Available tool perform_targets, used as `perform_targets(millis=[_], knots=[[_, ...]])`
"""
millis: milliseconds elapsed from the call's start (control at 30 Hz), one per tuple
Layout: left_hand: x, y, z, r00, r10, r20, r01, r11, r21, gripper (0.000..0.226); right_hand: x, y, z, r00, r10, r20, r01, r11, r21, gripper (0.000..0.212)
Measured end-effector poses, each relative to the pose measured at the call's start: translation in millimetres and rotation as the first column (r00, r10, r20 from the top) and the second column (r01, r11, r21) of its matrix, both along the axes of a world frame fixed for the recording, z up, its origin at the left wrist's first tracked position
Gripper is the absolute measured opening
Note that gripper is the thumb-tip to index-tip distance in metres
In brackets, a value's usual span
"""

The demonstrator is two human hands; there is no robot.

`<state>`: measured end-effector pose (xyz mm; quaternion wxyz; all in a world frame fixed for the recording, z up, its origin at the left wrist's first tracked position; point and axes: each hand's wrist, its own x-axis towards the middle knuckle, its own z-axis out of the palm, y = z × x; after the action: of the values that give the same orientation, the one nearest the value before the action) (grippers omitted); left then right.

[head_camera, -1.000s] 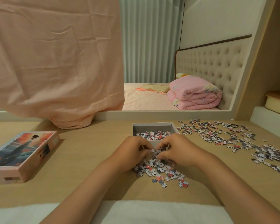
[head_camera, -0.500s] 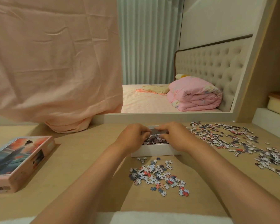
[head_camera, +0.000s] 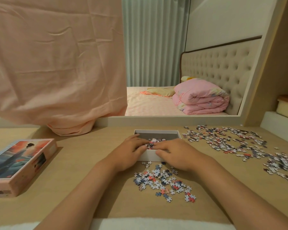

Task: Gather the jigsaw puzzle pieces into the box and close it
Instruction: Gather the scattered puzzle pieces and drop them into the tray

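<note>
An open white box [head_camera: 156,132] sits in the middle of the wooden table, with a small heap of puzzle pieces [head_camera: 154,143] inside. My left hand [head_camera: 131,151] and my right hand [head_camera: 175,152] lie over the box's near wall, fingers stretched flat above the pieces in it. A loose pile of pieces [head_camera: 163,181] lies on the table just in front of the box. A much wider scatter of pieces [head_camera: 236,141] spreads over the right side of the table. The picture-printed box lid [head_camera: 18,163] rests at the left.
A pink cloth [head_camera: 56,63] hangs down at the back left and touches the table. A raised white ledge [head_camera: 173,120] runs behind the box. A stepped shelf [head_camera: 279,120] stands at the far right. A white cloth [head_camera: 140,224] lies along the near edge.
Both hands scooped pieces from the near pile, carried them forward over the box and have now flattened out with the pieces dropped inside.
</note>
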<state>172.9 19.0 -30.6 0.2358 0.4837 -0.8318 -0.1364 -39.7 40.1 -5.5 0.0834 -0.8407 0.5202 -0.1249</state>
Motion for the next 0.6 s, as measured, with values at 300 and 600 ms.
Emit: perform_targets(millis=[300,600], knots=[[-4,33,31,1.0,0.025,-0.009,-0.026,0.927,-0.375,0.008,-8,10,24,0.977,0.047,0.209,-0.015,0.988,-0.154,0.024],[-3,52,16,0.918,-0.12,0.378,0.077,0.989,0.129,0.079,10,43,23,0.953,0.075,-0.295,-0.008,0.975,0.222,0.085]])
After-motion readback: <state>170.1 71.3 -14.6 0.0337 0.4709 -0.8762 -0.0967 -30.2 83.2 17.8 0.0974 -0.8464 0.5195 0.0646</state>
